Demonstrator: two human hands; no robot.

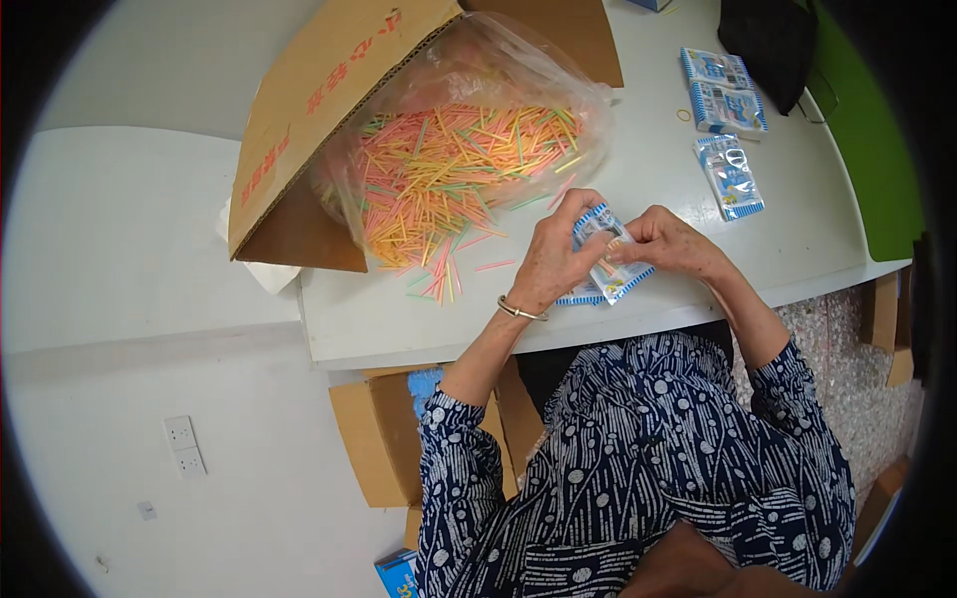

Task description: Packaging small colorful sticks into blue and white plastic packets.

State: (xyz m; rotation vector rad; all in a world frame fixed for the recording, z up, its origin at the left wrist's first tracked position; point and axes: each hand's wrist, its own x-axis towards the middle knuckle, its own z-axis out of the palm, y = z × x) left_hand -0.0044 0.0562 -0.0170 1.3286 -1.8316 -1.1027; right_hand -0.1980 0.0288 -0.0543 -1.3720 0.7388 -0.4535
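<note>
Near the table's front edge, my left hand [568,251] and my right hand [674,243] hold a small blue-and-white plastic packet [616,283] between them. The fingers of both hands are closed on it, with the thumbs pressed against its face. Another blue-striped packet edge [578,297] shows beneath it, partly hidden by my left hand. To the left, a heap of thin pink, yellow and green straw-like sticks [449,174] spills from a clear plastic bag [508,70]. Some loose sticks [439,284] lie on the table just left of my left wrist.
The bag lies in a tipped cardboard box [329,120]. At the right lie several similar packets [730,177], a rubber band [684,115] and a black cloth item [768,45]. A green panel [867,130] edges the white table [399,334]; another cardboard box [369,439] stands below.
</note>
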